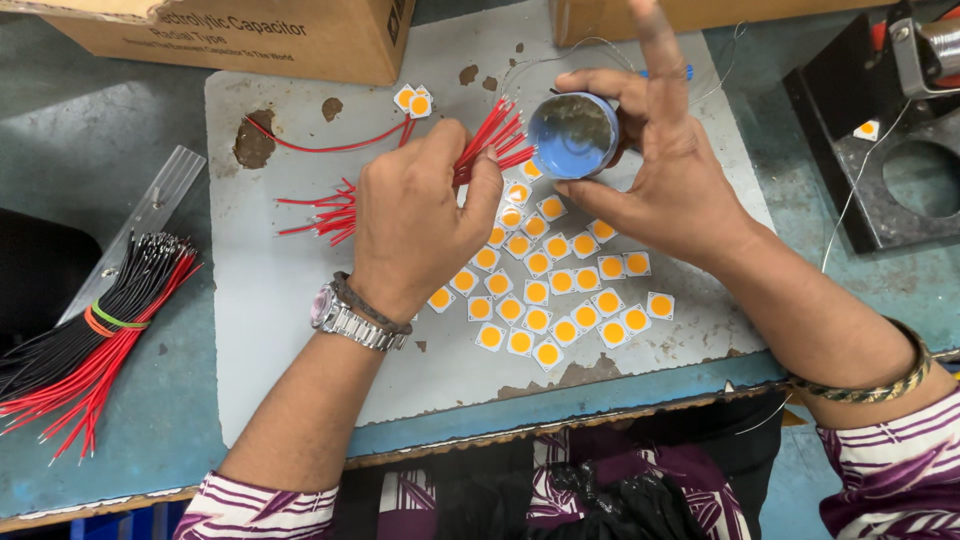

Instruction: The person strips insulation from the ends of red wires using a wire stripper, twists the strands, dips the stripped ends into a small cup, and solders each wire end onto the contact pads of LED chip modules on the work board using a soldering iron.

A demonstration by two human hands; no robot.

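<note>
Left hand (420, 215) clenched around red wires (490, 135), right hand (665, 185) gripping round tin (572, 135) alongside.

We noted both forearms reaching in from the near edge, converging toward the middle. The left hand (420, 215) lay back-up, fingers curled inward into a pinch at thumb and fingertips, a metal watch and a cord band at the wrist. The right hand (665, 165) sat tilted, thumb and middle fingers curved in a wide grasp, index finger raised straight. A bangle ringed the right forearm; striped sleeves showed at both elbows.
</note>
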